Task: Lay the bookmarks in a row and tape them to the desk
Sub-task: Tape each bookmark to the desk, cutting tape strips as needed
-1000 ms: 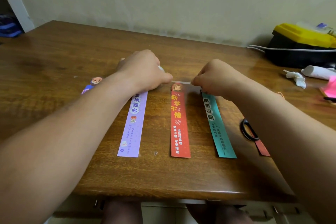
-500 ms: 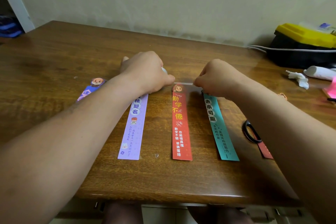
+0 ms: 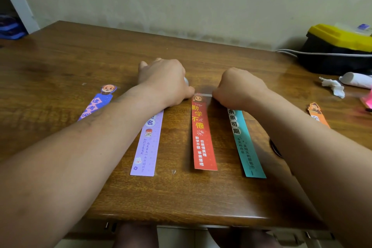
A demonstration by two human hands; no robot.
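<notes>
Several bookmarks lie in a row on the wooden desk (image 3: pixel 60 62): a blue one (image 3: pixel 96 104), a lilac one (image 3: pixel 148 145), a red one (image 3: pixel 202 135), a teal one (image 3: pixel 244 143) and an orange one (image 3: pixel 318 113) half under my right forearm. My left hand (image 3: pixel 165 82) grips a tape roll (image 3: pixel 186 81), mostly hidden in the fist. My right hand (image 3: pixel 239 88) pinches the free end of a clear tape strip (image 3: pixel 205 94), stretched between both hands over the top of the red bookmark.
A black and yellow toolbox (image 3: pixel 340 48) with a white cable stands at the back right. A white roll (image 3: pixel 356 79), crumpled tissue (image 3: pixel 334 86) and something pink sit at the right edge. Black scissors (image 3: pixel 274 148) peek from under my right forearm.
Both hands have stayed over the red bookmark's top with the tape stretched between them. My right forearm has shifted slightly, uncovering the orange bookmark's top.
</notes>
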